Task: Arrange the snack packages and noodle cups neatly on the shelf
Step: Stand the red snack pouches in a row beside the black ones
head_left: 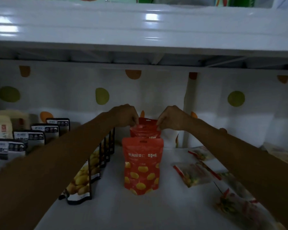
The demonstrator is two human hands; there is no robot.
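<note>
Snack row: front red pouch [142,165] upright mid-shelf [140,211], printed with yellow nuts and white Chinese lettering, right part reads 百草味. Just behind front red pouch: second red pouch [145,133], upright, label mostly hidden. Grip of left hand [125,116] pinches its top left corner; grip of right hand [171,118] pinches top right corner. Left of front red pouch: dark-edged pouches [83,180] in row, yellow fruit print. Right of it: clear packets [193,175] lying flat.

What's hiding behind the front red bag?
Another red bag, pinched at its top corners by the left hand and right hand. A third red top peeks up behind it. The front bag covers their lower halves.
</note>
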